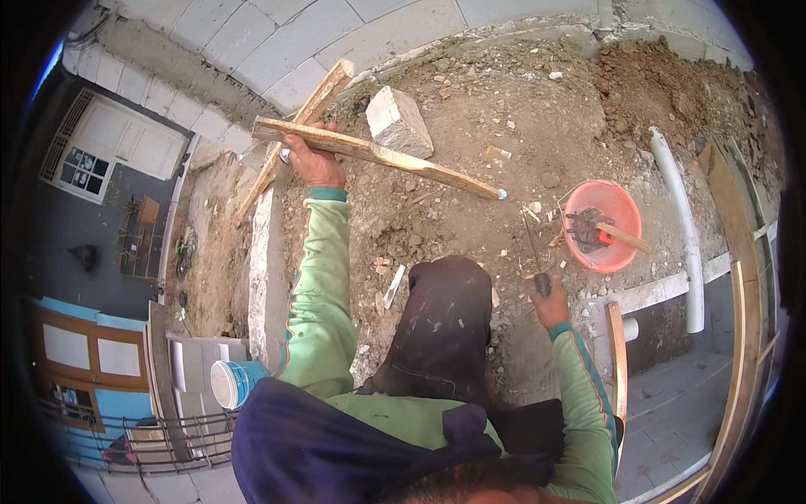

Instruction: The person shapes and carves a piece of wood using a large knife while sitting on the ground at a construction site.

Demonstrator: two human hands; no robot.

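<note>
My left hand (317,160) is closed around a rough wooden plank (395,158) near its left end. Beneath it, a second wooden strip (326,91) crosses at an angle, leaning toward the block wall. Lower on the right, my right hand (551,304) grips the dark handle of a tool with a long, thin metal blade (532,245). The blade points away from me, and its exact kind is hard to make out. Just right of it stands a pinkish-orange bucket (629,220) containing dark pieces and a wooden-handled tool (625,238).
A pale block (398,122) lies on the rubble-strewn soil (504,109) beyond the plank. Grey block walls (395,34) bound the far side. A white pipe (680,227) and long boards (743,227) lie at right. A blue-and-white pail (238,383) stands at lower left.
</note>
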